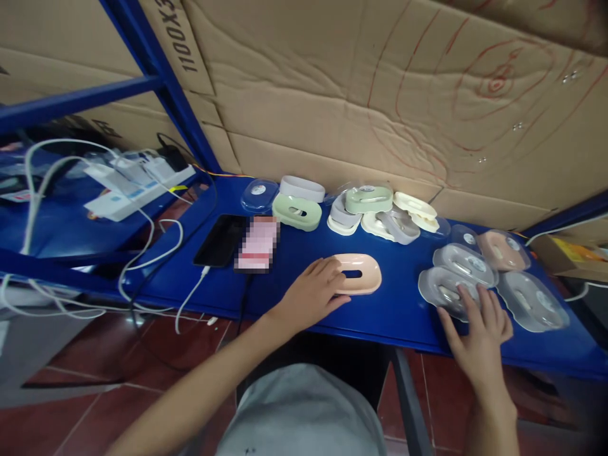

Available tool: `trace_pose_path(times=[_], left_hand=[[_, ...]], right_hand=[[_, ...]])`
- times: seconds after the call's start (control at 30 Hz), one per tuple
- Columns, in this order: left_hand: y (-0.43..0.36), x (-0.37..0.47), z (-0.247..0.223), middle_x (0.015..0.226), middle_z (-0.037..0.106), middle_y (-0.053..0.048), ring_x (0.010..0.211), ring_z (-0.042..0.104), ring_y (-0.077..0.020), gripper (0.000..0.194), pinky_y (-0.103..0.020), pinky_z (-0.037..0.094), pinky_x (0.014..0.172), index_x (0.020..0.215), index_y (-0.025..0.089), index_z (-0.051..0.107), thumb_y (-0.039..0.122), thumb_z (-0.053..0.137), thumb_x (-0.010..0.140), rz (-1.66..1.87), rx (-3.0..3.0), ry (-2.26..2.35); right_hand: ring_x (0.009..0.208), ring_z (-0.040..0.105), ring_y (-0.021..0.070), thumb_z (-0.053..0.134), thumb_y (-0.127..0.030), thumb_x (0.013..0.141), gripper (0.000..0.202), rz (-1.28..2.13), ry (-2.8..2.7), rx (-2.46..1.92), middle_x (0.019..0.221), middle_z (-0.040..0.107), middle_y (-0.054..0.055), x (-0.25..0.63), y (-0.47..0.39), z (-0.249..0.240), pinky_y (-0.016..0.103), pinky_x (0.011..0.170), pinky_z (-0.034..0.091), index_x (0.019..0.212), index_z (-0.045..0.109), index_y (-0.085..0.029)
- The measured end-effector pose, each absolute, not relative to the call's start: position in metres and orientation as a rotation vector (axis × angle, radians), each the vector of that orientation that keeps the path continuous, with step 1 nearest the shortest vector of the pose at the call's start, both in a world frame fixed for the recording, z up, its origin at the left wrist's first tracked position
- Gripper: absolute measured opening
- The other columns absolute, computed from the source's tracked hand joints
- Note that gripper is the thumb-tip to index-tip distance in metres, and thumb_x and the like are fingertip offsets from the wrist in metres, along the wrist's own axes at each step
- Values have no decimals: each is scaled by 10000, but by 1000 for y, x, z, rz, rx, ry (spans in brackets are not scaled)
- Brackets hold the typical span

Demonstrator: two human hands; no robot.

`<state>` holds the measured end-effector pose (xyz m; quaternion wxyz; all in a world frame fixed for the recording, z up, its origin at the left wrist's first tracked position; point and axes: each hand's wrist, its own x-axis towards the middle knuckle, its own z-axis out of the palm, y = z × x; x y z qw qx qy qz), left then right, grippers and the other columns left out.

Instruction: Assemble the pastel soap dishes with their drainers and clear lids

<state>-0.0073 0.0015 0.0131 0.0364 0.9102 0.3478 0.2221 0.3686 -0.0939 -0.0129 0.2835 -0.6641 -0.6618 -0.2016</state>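
My left hand [316, 292] rests on the left end of a peach oval tray [371, 272] with a slot in its middle, fingers over its rim and thumb at the front edge. My right hand [482, 329] touches the front edge of a clear-covered grey case [439, 288], its thumb and fingers spread. Behind that lies another clear-covered case [465, 263]. To the right are a covered grey case [534, 301] and a covered peach one [502, 249].
On the blue table [294, 253] lie a black phone [219, 240], a pink-screened phone [259, 244], a green tray [308, 215] and a pile of green, grey and cream pieces [369, 199]. A power strip [137, 193] with cables is at left; cardboard stands behind.
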Motion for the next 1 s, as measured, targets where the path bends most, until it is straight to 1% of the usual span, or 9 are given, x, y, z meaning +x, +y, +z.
trace_pose_path(times=[0.13,0.23,0.3,0.4,0.53,0.73,0.8,0.9,1.0], left_hand=[[23,-39,25,1545,602,-135,1445,577,-281,340,-484,490,1214,1427,229,620,260,489,1114,853,2671,1037],[61,-54,40,1585,574,-166,1487,534,-319,420,-530,417,1259,1469,181,608,167,450,1080,800,2684,1386],[88,-61,47,1587,571,-197,1520,490,-373,451,-644,309,1286,1447,158,622,102,482,1022,631,2708,1629],[110,-64,48,1352,730,-183,1362,625,-388,378,-733,250,1257,1267,165,716,52,535,955,514,2716,1683],[92,-51,35,1204,775,-134,1169,716,-317,302,-583,413,1187,1181,176,750,79,540,987,474,2764,1518],[66,-34,35,1355,739,-24,1267,677,-194,309,-342,484,1125,1345,300,705,273,505,1111,452,2775,1276],[86,-41,43,1469,677,-74,1362,621,-232,380,-395,452,1171,1430,265,652,215,453,1110,480,2716,1436],[127,-57,53,1646,494,-194,1528,454,-374,525,-561,350,1246,1574,185,506,178,529,1050,488,2561,1788],[155,-66,52,1630,473,-261,1488,486,-467,655,-624,400,1192,1592,171,462,262,691,984,413,2381,2028]], right_hand=[[1598,385,358,591,-410,1079,582,-296,-2074,-1537,1705,448,121,301,-68,-2,609,1248,343,1636,445,-324],[1638,323,301,545,-365,1105,596,-136,-2308,-1404,1734,412,95,251,-47,1,563,1292,290,1672,371,-309],[1631,343,278,526,-355,1116,556,-91,-2381,-1338,1699,472,91,228,-37,-1,551,1309,249,1651,399,-276],[1515,511,264,541,-360,1114,408,-96,-2351,-1323,1567,620,75,220,-31,-6,544,1291,253,1513,565,-280],[1358,620,284,586,-400,1093,331,-206,-2157,-1468,1437,693,89,242,-35,-15,538,1205,329,1396,656,-288],[1345,594,310,511,-340,1108,353,-288,-1968,-1641,1434,674,104,259,-38,-24,511,1123,385,1426,651,-276],[1357,589,299,497,-321,1110,369,-270,-1981,-1640,1450,665,100,257,-37,-25,505,1133,376,1452,630,-281],[1371,582,296,489,-324,1112,372,-254,-1979,-1644,1460,653,104,254,-36,-25,504,1140,368,1457,621,-285],[1399,563,303,485,-329,1112,373,-240,-1954,-1650,1507,616,108,253,-39,-23,511,1142,363,1461,612,-299]])
